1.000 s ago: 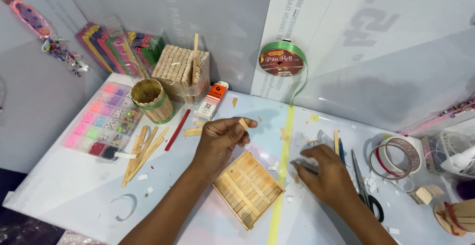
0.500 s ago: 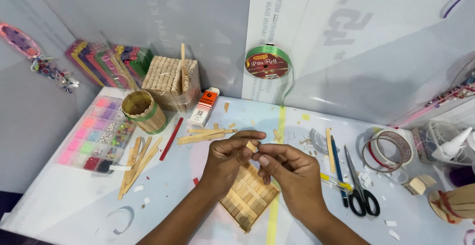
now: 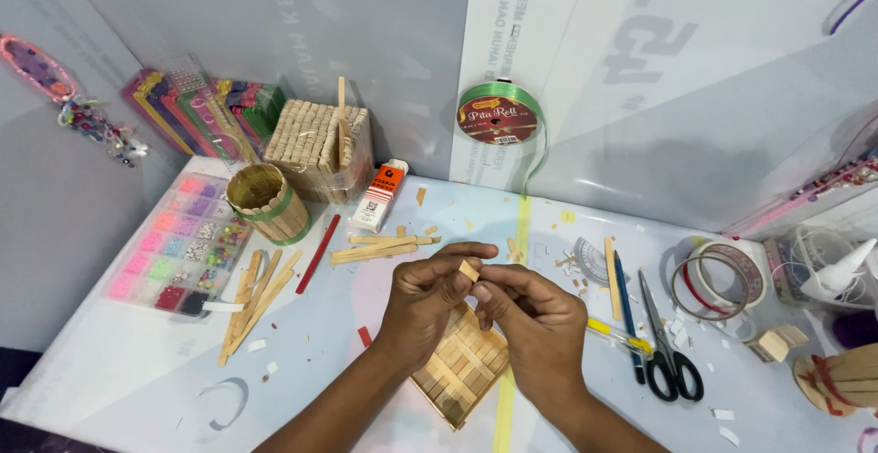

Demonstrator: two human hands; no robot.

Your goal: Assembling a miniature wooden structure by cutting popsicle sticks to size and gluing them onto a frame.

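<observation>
— Desk inventory, largest first?

— One flat stick panel near the front edge, partly under the hands. One square stick box and one round stick cup toward the back left corner. One bead tray along the left edge. One green ribbon roll at the back. One pair of scissors on the right.

— Hands?

— Left hand and right hand meet above the panel, fingertips pinched narrow on one small wooden piece.
</observation>
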